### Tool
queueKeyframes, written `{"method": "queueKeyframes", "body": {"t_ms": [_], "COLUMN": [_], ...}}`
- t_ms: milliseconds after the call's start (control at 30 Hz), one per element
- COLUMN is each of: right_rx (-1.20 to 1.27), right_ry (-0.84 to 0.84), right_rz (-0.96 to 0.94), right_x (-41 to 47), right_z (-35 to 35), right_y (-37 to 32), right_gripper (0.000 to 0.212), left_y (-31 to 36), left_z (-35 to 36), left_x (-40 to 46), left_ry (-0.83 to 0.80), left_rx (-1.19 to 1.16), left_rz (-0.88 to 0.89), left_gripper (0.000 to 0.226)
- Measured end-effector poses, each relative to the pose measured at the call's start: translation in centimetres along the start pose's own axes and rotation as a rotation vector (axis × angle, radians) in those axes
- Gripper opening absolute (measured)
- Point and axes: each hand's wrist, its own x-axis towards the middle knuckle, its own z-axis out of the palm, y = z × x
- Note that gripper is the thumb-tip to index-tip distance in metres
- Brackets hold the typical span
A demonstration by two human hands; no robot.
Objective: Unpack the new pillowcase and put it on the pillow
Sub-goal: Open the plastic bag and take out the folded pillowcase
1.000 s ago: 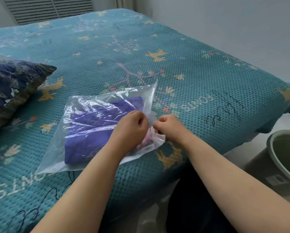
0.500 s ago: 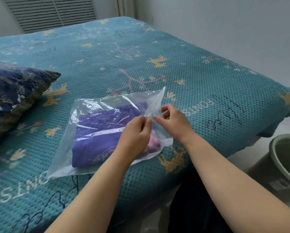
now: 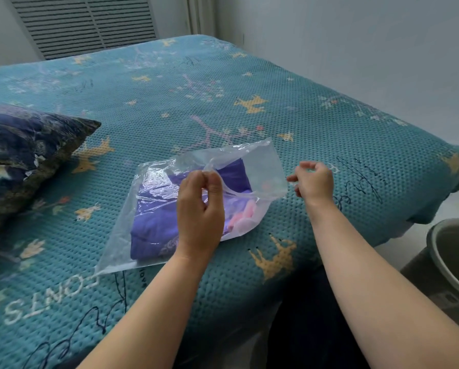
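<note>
A clear plastic bag [image 3: 122, 251] lies on the bed near its front edge, with a folded purple pillowcase [image 3: 154, 230] inside; a bit of pink shows at the bag's mouth. My left hand [image 3: 199, 214] pinches the bag's upper layer and lifts it. My right hand [image 3: 315, 182] is to the right of the mouth, fingertips at the edge of the opened flap [image 3: 265, 166], which stands spread out. The pillow [image 3: 20, 155], in a dark blue patterned cover, lies at the left edge of the bed.
The bed carries a teal textured cover [image 3: 276, 102] with star and letter prints. A grey bucket [image 3: 452, 265] stands on the floor at the right, below the bed's corner. A pale wall runs along the bed's far right side. A louvred panel [image 3: 84, 22] is behind.
My hands have drawn apart: the right went right with the flap, the left lifted the upper layer, and the bag's mouth now gapes. The view moved closer.
</note>
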Motion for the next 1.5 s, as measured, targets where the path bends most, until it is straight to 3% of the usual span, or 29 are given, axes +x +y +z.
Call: {"method": "queueKeyframes", "body": {"t_ms": [67,133,200,300,400,467,567,667,767,867,933,1033,1100,1133,1200,1233,1267,1300,1367,1433,1500], "right_rx": [0.091,0.074,-0.191,-0.438,-0.603,-0.456,0.108,0.550,0.877,0.701,0.351,-0.253,-0.633,-0.797,-0.932,-0.910,-0.843,-0.753,-0.655,-0.816,-0.962], "right_ry": [-0.070,-0.343,-0.557,-0.719,-0.804,-0.860,-0.718,-0.618,-0.394,-0.258,-0.278,-0.536,-0.707,-0.753,-0.862,-0.944,-1.011,-0.966,-0.608,-0.270,-0.277], "right_rz": [-0.139,-0.020,0.114,0.083,0.003,0.080,0.314,0.375,0.206,-0.159,-0.468,-0.834,-0.971,-1.028,-1.074,-1.006,-0.896,-0.809,-0.681,-0.475,-0.158], "right_x": [-1.0,-2.2,-3.1,-3.3,-3.8,-4.3,-3.2,-1.9,-1.5,-3.4,-5.6,-9.3,-11.1,-12.0,-13.5,-14.0,-13.9,-13.4,-10.6,-7.0,-4.7], "right_z": [-0.1,0.8,1.4,1.5,1.8,2.2,1.1,-2.3,-6.5,-8.4,-7.7,-3.6,0.2,2.1,5.2,6.1,6.7,6.8,6.2,4.4,2.3], "right_y": [-0.8,-0.8,-0.4,-0.4,-0.6,-0.5,-0.4,-1.4,-4.5,-10.2,-14.0,-16.6,-15.2,-13.6,-9.9,-8.3,-6.8,-5.7,-4.0,-2.7,-1.6], "right_gripper": [0.006,0.016,0.029,0.039,0.032,0.015,0.013,0.019,0.006,0.010,0.009,0.005,0.008,0.009,0.016,0.023,0.030,0.038,0.043,0.042,0.062], "left_y": [-0.2,-0.6,-1.0,-1.2,-1.8,-2.9,-4.3,-4.7,-4.8,-4.4,-3.4,0.1,1.8,2.2,1.4,0.5,-0.6,-1.7,-2.8,-3.4,-3.8], "left_z": [-0.1,0.2,0.4,0.2,-0.5,-1.2,-1.3,-0.8,-0.3,0.3,0.4,-1.7,-4.4,-5.8,-7.2,-7.6,-8.0,-8.5,-9.7,-11.0,-11.7], "left_x": [0.1,-0.1,-0.6,-0.8,-0.3,-0.1,-0.4,-0.7,-1.1,-1.2,-0.6,1.5,3.4,4.0,4.2,4.1,3.8,3.6,3.5,3.7,4.0], "left_ry": [-0.088,-0.239,-0.341,-0.428,-0.584,-0.663,-0.731,-0.744,-0.802,-0.827,-0.695,-0.259,-0.203,-0.202,-0.144,-0.023,0.109,0.191,0.221,0.229,0.180], "left_rx": [0.083,0.222,0.317,0.410,0.706,0.854,0.916,0.898,0.934,0.927,0.719,-0.092,-0.732,-0.838,-0.772,-0.664,-0.549,-0.460,-0.352,-0.258,-0.172], "left_rz": [0.046,0.065,0.009,-0.075,-0.180,-0.314,-0.417,-0.443,-0.484,-0.501,-0.516,-0.692,-0.830,-0.824,-0.736,-0.717,-0.705,-0.704,-0.676,-0.659,-0.598], "left_gripper": [0.026,0.030,0.033,0.044,0.054,0.055,0.060,0.062,0.066,0.070,0.083,0.087,0.082,0.077,0.040,0.011,0.014,0.023,0.024,0.027,0.017]}}
